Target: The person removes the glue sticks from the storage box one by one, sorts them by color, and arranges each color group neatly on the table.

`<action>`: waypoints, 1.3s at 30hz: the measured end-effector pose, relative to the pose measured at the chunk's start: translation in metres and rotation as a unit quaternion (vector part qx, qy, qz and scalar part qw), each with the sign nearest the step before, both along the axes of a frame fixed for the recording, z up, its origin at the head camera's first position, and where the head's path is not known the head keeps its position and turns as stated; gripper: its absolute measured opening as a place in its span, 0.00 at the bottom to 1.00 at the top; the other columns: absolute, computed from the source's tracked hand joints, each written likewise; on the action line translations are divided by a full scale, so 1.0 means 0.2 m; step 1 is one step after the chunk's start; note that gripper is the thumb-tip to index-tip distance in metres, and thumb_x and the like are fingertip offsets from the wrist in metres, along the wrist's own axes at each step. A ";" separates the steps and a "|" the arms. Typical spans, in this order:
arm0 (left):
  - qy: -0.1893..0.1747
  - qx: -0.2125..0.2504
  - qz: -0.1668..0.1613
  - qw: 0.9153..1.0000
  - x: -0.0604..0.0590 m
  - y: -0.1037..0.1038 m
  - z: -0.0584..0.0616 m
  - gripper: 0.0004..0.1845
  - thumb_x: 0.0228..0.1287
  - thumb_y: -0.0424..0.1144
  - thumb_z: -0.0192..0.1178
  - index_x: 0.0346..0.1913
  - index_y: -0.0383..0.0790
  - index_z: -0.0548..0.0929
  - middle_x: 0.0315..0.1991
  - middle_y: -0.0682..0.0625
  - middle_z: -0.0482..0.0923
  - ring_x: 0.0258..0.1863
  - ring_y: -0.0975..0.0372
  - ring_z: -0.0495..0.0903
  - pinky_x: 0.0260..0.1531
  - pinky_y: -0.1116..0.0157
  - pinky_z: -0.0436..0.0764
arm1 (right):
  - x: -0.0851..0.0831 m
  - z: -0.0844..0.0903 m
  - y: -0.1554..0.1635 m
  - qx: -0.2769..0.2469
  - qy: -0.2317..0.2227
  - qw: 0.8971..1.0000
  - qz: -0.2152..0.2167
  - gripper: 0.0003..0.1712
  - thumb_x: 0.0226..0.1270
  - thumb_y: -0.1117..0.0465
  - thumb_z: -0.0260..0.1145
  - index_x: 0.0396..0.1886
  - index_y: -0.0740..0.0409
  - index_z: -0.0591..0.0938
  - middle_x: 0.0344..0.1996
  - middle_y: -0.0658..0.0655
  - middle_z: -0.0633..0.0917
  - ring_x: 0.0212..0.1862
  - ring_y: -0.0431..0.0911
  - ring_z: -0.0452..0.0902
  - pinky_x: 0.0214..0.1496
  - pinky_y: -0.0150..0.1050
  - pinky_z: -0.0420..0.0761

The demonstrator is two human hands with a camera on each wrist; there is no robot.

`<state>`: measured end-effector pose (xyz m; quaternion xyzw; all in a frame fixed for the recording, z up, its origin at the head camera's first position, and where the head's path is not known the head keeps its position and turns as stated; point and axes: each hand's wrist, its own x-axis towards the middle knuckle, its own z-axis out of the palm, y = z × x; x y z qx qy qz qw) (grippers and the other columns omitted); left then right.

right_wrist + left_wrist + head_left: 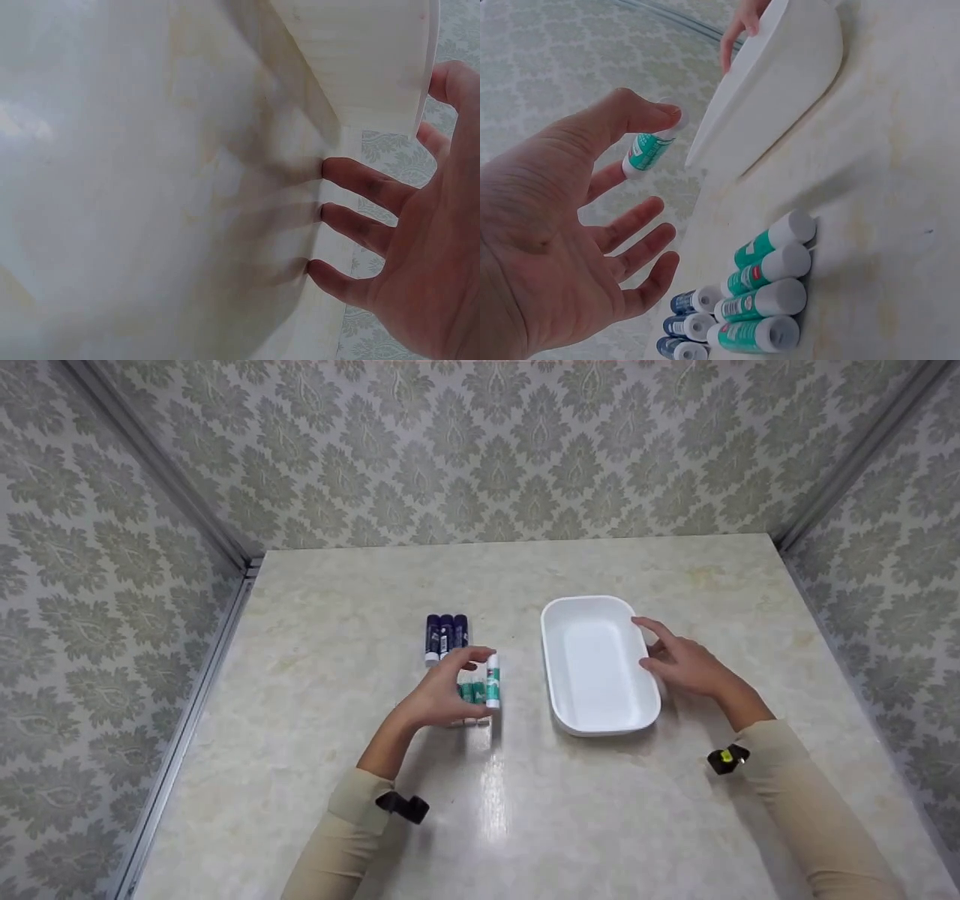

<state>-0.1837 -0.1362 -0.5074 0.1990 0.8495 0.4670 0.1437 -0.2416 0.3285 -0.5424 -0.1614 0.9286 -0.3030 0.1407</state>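
My left hand (439, 694) pinches a green-and-white glue stick (493, 682) by its two ends, thumb at one and index finger at the other. In the left wrist view, that glue stick (646, 152) is up off the table, the other fingers spread loosely. Beneath the hand lie several more green glue sticks (754, 274) in a row, partly hidden by it in the head view. My right hand (686, 664) rests its thumb and index fingertips on the right rim of a white rectangular tub (553, 682). Its other fingers (360, 184) are spread and hold nothing.
Three dark blue glue sticks (447, 634) with white ends lie side by side behind the green ones. The marbled table (360, 585) meets patterned walls (495, 450) at the back and sides. Nothing shows inside the tub.
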 end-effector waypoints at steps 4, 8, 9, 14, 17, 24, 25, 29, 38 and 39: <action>-0.015 0.001 0.004 1.000 0.01 -0.08 -0.01 0.48 0.59 0.34 0.82 0.83 0.41 0.72 0.79 0.36 0.75 0.80 0.38 0.75 0.76 0.36 0.79 | 0.00 0.00 0.00 0.003 -0.001 1.000 -0.003 0.45 0.88 0.46 0.64 0.94 0.43 0.55 0.65 0.73 0.88 0.68 0.70 0.86 0.73 0.75 0.78; -0.026 0.004 0.017 1.000 0.02 -0.16 -0.02 0.49 0.59 0.33 0.81 0.84 0.41 0.71 0.80 0.36 0.74 0.80 0.38 0.74 0.76 0.35 0.78 | 0.00 0.00 0.00 0.005 -0.001 1.000 -0.004 0.45 0.88 0.45 0.63 0.93 0.43 0.55 0.66 0.74 0.88 0.69 0.71 0.85 0.74 0.75 0.77; -0.025 0.003 0.022 0.999 0.02 -0.18 -0.03 0.49 0.59 0.32 0.81 0.84 0.41 0.71 0.79 0.35 0.74 0.80 0.37 0.74 0.75 0.34 0.78 | 0.00 0.00 0.00 0.005 -0.001 1.000 -0.004 0.44 0.88 0.45 0.63 0.93 0.42 0.55 0.66 0.74 0.88 0.70 0.71 0.84 0.74 0.75 0.77; -0.029 -0.003 0.052 0.998 0.03 -0.28 -0.06 0.50 0.59 0.32 0.83 0.84 0.40 0.71 0.80 0.35 0.74 0.79 0.37 0.74 0.74 0.34 0.78 | 0.00 0.00 0.00 0.004 -0.003 1.000 -0.006 0.44 0.88 0.44 0.62 0.94 0.41 0.54 0.67 0.74 0.87 0.70 0.70 0.84 0.75 0.76 0.76; -0.031 -0.007 0.067 0.997 0.03 -0.32 -0.07 0.51 0.59 0.33 0.83 0.84 0.40 0.71 0.80 0.35 0.73 0.79 0.36 0.74 0.75 0.34 0.78 | 0.00 -0.01 0.00 0.005 -0.005 1.000 -0.010 0.44 0.88 0.43 0.62 0.94 0.39 0.55 0.66 0.73 0.87 0.70 0.70 0.84 0.76 0.75 0.76; -0.036 -0.024 0.076 0.996 0.04 -0.40 -0.12 0.50 0.59 0.34 0.83 0.84 0.43 0.71 0.80 0.36 0.73 0.81 0.37 0.72 0.77 0.34 0.77 | 0.00 0.00 0.00 0.004 -0.005 1.000 -0.009 0.44 0.88 0.43 0.62 0.94 0.39 0.54 0.65 0.73 0.87 0.70 0.70 0.84 0.75 0.75 0.76; -0.037 -0.025 0.076 0.996 0.04 -0.41 -0.13 0.50 0.59 0.34 0.83 0.84 0.43 0.71 0.80 0.36 0.73 0.81 0.37 0.72 0.77 0.34 0.76 | 0.00 0.00 0.00 0.005 -0.006 1.000 -0.010 0.44 0.88 0.43 0.62 0.94 0.39 0.55 0.66 0.72 0.87 0.70 0.69 0.84 0.75 0.74 0.76; -0.045 -0.041 0.084 0.995 0.04 -0.42 -0.15 0.51 0.59 0.32 0.83 0.85 0.45 0.71 0.80 0.36 0.71 0.82 0.37 0.70 0.82 0.35 0.73 | 0.00 0.00 0.01 0.005 -0.008 1.000 -0.011 0.44 0.88 0.44 0.62 0.93 0.38 0.55 0.66 0.72 0.87 0.71 0.68 0.83 0.75 0.74 0.76; -0.047 -0.096 0.099 0.989 0.03 -0.43 -0.24 0.52 0.58 0.34 0.85 0.85 0.39 0.71 0.79 0.34 0.72 0.82 0.39 0.68 0.87 0.38 0.67 | 0.00 0.00 0.00 0.015 -0.019 1.000 -0.016 0.45 0.88 0.42 0.62 0.94 0.37 0.53 0.69 0.73 0.85 0.73 0.69 0.81 0.77 0.76 0.74; -0.048 -0.097 0.100 0.989 0.03 -0.43 -0.24 0.52 0.58 0.35 0.85 0.85 0.39 0.71 0.79 0.34 0.71 0.82 0.39 0.67 0.87 0.38 0.67 | 0.00 0.00 0.00 0.016 -0.018 1.000 -0.016 0.45 0.88 0.42 0.62 0.94 0.37 0.53 0.69 0.73 0.85 0.73 0.69 0.81 0.77 0.76 0.74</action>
